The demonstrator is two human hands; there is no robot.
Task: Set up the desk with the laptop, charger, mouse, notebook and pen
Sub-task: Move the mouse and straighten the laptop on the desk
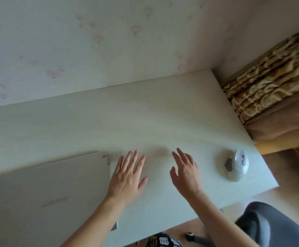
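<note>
Closed silver-white laptop [47, 195] flat at 8 o'clock on the pale rectangular desk [127, 122]. White computer mouse [237, 165] at 3 o'clock near the desk's right edge. Left hand [127, 177] and right hand [187, 172] both over bare desk centre, fingers spread, gripping nothing. Left hand just beside the laptop's right edge.

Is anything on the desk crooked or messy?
A little. The closed laptop lies at a slant on the desk, not square with its edges. The mouse sits tidily near the right side. Nothing looks spilled or broken.
</note>
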